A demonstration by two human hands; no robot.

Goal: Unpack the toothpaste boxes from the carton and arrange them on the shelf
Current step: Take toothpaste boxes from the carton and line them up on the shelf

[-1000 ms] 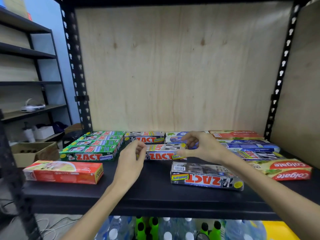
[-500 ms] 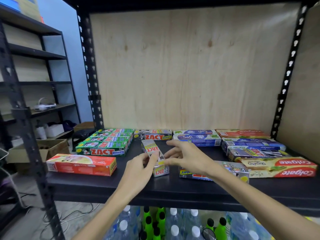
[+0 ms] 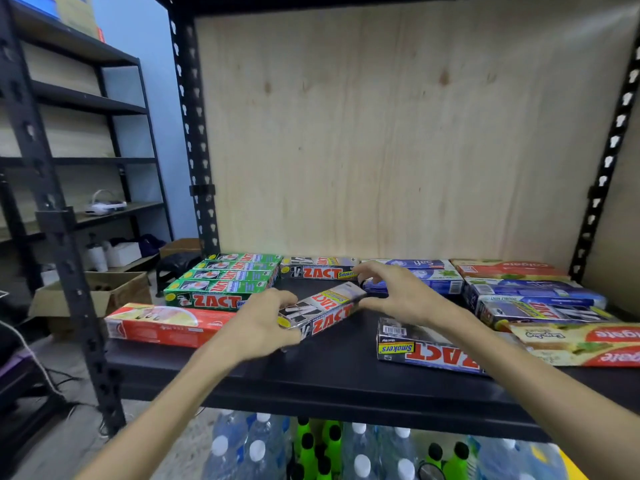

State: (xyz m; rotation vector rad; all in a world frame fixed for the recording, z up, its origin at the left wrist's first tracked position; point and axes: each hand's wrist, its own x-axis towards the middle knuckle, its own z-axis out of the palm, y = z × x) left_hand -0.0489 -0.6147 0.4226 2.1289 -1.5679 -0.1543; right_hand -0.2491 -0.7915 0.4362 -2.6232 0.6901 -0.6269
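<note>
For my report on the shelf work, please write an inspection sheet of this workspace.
Surface: black shelf, plywood back.
Job's things: grey ZACT box tilted, between both hands; green ZACT boxes stacked at left; Colgate box at front left; carton: nothing seen.
Clutter: nothing seen.
Hands: left hand grips the box's near end; right hand touches its far end.
Cables: wires on floor, left.
Surroundings: bottles below.

On the shelf [image 3: 346, 379], a slanted box [image 3: 322, 311] lay mid-front between the left hand [image 3: 258, 327] and right hand [image 3: 394, 296]. A stack of boxes [image 3: 225, 282] sat behind-left, another box [image 3: 429, 344] front-right. Bottles [image 3: 311, 452] stood below the shelf.
</note>
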